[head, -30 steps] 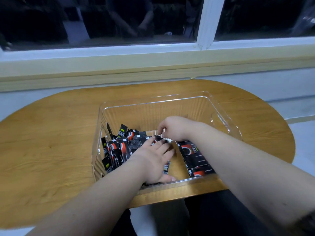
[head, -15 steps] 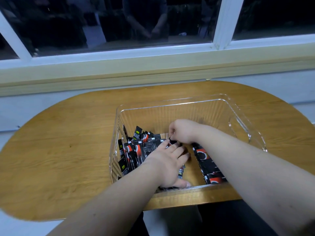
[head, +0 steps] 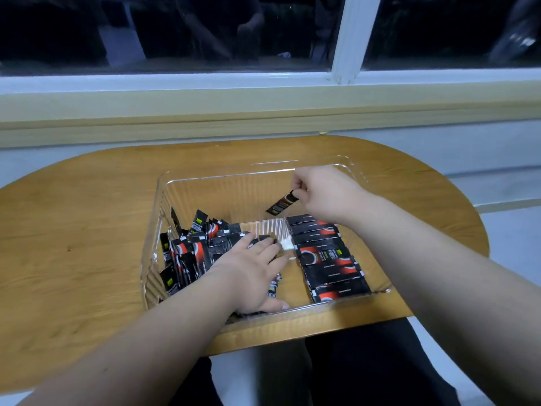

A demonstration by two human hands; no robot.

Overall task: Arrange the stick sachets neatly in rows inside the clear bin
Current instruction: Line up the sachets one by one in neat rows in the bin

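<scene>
Right hand [head: 322,194] lifted sachet [head: 282,203]; left hand [head: 251,273] presses pile [head: 193,253].

My counter [head: 87,230] looks like wood or a wood-pattern sheet, with fine grain, smooth and with a soft satin shine. The clear bin [head: 234,194] is hard transparent plastic. Its walls carry fine vertical ribs and its rim is smooth and glossy. The loose stick sachets [head: 193,253] at 9 o'clock in the bin and the flat row [head: 328,259] at 3 o'clock are thin printed film, slightly shiny. The single sachet [head: 282,203] that my right hand [head: 322,194] pinches is of the same film. At 12 o'clock the window glass [head: 205,30] is glossy and reflecting, its frame [head: 345,39] smooth, and the sill [head: 263,106] matt.
</scene>
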